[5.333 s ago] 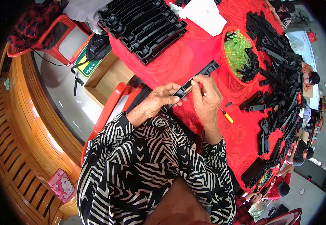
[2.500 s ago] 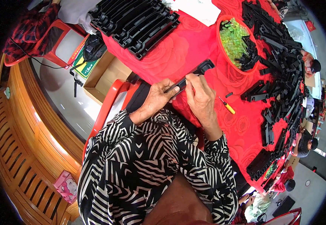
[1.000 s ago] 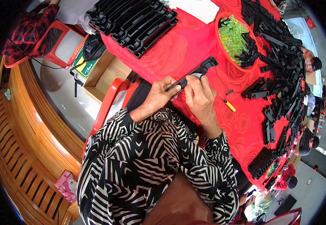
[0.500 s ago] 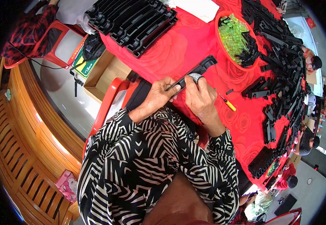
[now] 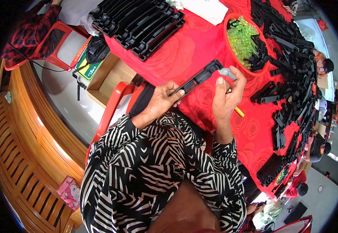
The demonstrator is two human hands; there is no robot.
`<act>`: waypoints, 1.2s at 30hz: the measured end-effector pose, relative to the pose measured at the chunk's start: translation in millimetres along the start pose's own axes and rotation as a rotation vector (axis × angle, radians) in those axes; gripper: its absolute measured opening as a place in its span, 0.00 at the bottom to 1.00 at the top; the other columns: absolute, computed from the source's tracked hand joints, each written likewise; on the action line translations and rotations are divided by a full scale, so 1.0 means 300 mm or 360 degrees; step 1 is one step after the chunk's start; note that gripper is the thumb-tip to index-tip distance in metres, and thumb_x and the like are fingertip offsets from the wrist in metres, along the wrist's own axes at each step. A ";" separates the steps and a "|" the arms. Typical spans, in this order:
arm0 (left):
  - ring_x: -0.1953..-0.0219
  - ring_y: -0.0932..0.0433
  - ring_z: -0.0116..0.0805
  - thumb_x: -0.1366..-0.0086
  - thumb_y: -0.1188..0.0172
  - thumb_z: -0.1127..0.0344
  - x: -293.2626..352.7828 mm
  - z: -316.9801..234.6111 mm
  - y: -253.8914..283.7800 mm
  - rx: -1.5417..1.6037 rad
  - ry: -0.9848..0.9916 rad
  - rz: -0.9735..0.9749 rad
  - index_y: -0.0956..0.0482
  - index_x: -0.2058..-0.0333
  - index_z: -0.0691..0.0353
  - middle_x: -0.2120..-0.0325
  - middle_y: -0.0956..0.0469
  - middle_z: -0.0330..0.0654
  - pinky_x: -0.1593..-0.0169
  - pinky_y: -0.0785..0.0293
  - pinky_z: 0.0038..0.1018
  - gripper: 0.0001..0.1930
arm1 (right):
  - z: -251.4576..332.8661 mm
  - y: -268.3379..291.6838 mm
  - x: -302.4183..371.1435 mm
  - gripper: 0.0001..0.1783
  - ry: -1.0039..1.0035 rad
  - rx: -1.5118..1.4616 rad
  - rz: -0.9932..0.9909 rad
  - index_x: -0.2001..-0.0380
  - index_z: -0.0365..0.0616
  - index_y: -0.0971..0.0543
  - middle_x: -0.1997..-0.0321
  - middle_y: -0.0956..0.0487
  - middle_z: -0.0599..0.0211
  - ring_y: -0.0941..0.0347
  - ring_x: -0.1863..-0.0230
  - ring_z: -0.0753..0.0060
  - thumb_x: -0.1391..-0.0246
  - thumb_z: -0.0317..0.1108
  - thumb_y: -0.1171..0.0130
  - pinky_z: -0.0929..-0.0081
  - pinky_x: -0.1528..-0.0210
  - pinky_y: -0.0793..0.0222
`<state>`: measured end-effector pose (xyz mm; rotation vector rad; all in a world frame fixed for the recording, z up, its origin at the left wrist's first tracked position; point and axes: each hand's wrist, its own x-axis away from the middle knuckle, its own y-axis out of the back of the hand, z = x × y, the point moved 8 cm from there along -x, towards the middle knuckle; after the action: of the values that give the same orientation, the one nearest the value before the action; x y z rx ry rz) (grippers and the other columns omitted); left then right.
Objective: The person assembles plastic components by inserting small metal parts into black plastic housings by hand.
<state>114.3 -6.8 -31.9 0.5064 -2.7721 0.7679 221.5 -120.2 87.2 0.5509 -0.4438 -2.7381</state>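
Observation:
My left hand [image 5: 164, 95] grips the near end of a long black plastic part [image 5: 192, 82], thumb on top. The part slants away to the upper right, its hollow, molded side showing. My right hand [image 5: 227, 97] is just right of the part's far end, apart from it. Its thumb stands up, away from the bent fingers, and nothing shows between them. A silver, foil-like wrap [image 5: 228, 73] sits around one fingertip. Beside this hand, the yellow handle of a screwdriver [image 5: 239, 112] shows on the red cloth; my hand hides the rest.
A red basket [image 5: 226, 37] holds yellow-green clear pieces and small black pieces. Black parts [image 5: 289, 81] lie heaped along the table's right side. A row of long black parts [image 5: 138, 25] lies at the far left. A cardboard box [image 5: 108, 73] and red chair [image 5: 112, 103] stand left.
My right hand has pulled away from the black part, to the right, and its thumb has lifted off. The left hand keeps its grip; the part has shifted slightly.

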 end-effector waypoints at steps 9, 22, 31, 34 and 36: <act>0.84 0.37 0.17 0.41 0.45 0.68 0.021 0.013 -0.015 -0.0432 0.0002 0.0014 0.32 0.75 0.65 0.86 0.34 0.31 0.81 0.41 0.17 0.08 | -0.050 -0.054 -0.035 0.20 -0.0113 -0.0048 0.0289 0.56 0.37 0.34 0.72 0.32 0.68 0.38 0.73 0.81 0.50 0.35 0.44 0.82 0.72 0.38; 0.86 0.37 0.19 0.41 0.44 0.66 0.007 0.032 -0.008 -0.0701 0.0045 -0.0001 0.33 0.75 0.65 0.89 0.36 0.34 0.83 0.41 0.21 0.10 | -0.051 0.016 0.002 0.22 0.0208 0.0161 -0.0259 0.51 0.34 0.40 0.63 0.32 0.66 0.36 0.69 0.80 0.49 0.28 0.48 0.84 0.69 0.38; 0.87 0.41 0.19 0.43 0.43 0.66 0.000 0.025 -0.009 -0.0716 -0.0019 -0.0113 0.33 0.77 0.65 0.90 0.37 0.33 0.83 0.44 0.22 0.10 | 0.042 -0.063 0.126 0.15 0.0873 0.0428 0.0201 0.64 0.36 0.28 0.75 0.24 0.57 0.30 0.82 0.66 0.60 0.16 0.52 0.73 0.82 0.36; 0.88 0.39 0.19 0.43 0.44 0.67 0.001 0.030 -0.012 -0.0737 0.0035 -0.0098 0.33 0.77 0.65 0.89 0.36 0.34 0.84 0.44 0.21 0.10 | 0.037 -0.066 0.130 0.17 0.0969 0.0459 0.0196 0.63 0.36 0.28 0.78 0.26 0.60 0.32 0.84 0.66 0.61 0.17 0.51 0.73 0.83 0.37; 0.88 0.38 0.19 0.42 0.44 0.66 0.003 0.030 -0.020 -0.0665 0.0076 -0.0105 0.33 0.76 0.65 0.89 0.36 0.34 0.84 0.43 0.21 0.10 | 0.036 -0.074 0.139 0.20 0.1040 0.0582 0.0303 0.60 0.35 0.29 0.79 0.28 0.61 0.32 0.84 0.67 0.63 0.19 0.49 0.72 0.82 0.37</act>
<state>114.8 -16.6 -36.4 0.4822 -2.7436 0.1707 175.2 -112.4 75.4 1.3525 -0.7689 -2.1323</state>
